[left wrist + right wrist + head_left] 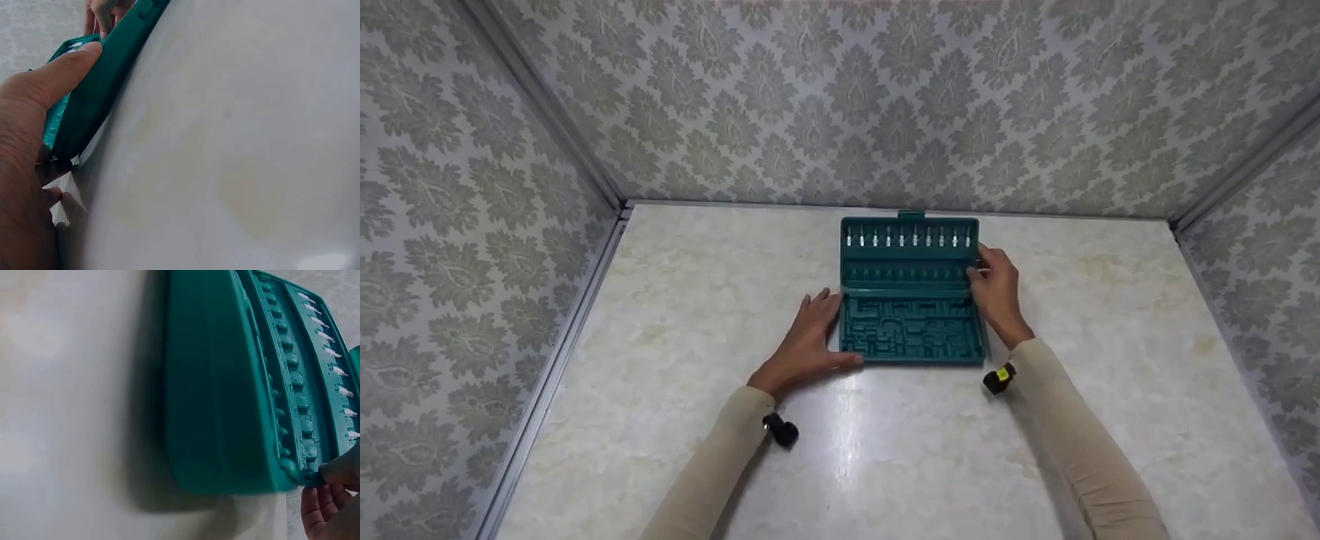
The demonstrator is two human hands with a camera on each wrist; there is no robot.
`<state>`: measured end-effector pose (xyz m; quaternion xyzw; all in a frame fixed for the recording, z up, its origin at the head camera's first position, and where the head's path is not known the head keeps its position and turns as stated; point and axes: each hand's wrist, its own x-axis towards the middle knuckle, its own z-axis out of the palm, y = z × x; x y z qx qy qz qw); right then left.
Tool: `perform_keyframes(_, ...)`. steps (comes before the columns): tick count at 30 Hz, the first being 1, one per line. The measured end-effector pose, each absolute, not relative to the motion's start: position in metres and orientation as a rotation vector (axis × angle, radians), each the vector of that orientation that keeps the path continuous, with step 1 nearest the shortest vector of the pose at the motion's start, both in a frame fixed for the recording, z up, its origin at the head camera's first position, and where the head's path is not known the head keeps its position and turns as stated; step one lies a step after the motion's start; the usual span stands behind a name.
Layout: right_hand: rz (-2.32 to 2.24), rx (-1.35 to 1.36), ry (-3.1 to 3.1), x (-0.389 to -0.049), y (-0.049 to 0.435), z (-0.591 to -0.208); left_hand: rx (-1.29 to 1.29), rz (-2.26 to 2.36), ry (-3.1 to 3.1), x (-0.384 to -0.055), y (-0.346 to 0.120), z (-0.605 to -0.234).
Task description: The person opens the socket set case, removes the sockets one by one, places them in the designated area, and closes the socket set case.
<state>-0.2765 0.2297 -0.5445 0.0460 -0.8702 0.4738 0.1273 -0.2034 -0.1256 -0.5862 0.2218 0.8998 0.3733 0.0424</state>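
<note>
A green plastic tool case lies unfolded on the table, its moulded recesses facing up. Its lid is tilted up at the back, and a row of small silver bits sits along the lid's upper part. My left hand spans the case's near left corner, the thumb straight along the front edge and the fingers beside the left wall. At the lid's right edge, my right hand pinches the rim between thumb and fingers, which the right wrist view shows close up.
The case stands on a pale marbled table, close to its back edge. Patterned walls rise behind and on both sides. A small black camera sits at the left wrist, another at the right.
</note>
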Motion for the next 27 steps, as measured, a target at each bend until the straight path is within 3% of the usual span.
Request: perform_keyframes(27, 1.465, -0.059, -2.753, -0.281, 0.24, -0.564, 0.701, 1.06, 2.747, -0.201, -0.132, -0.587)
